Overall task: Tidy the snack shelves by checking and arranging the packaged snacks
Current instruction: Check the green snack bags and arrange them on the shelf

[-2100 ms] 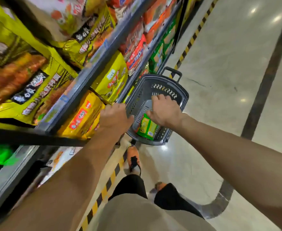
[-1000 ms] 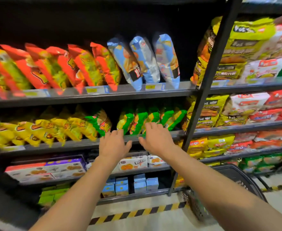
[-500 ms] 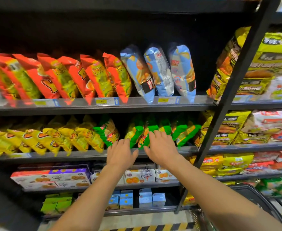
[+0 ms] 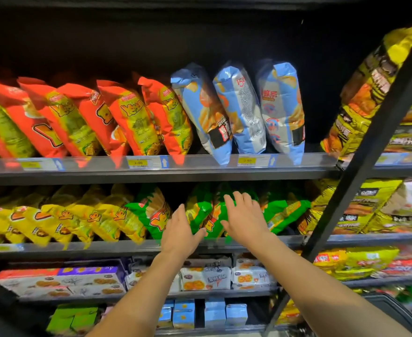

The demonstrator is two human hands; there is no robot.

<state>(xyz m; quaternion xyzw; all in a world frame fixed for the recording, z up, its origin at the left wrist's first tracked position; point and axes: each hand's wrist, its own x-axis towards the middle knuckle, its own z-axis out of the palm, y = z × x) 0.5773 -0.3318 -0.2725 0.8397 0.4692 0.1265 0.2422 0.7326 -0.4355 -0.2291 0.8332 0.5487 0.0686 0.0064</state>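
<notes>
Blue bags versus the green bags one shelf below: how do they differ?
The blue bags stand tall, nearly upright; the green bags slump, more tilted. The blue bags are pale blue and silver; the green bags green with orange. No hand is at the blue bags; left hand and right hand, fingers spread, reach the green bags. Both are glossy snack packets.

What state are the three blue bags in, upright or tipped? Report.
Tipped: all three blue bags lean, tops to the left, bottoms at the shelf lip.
</notes>
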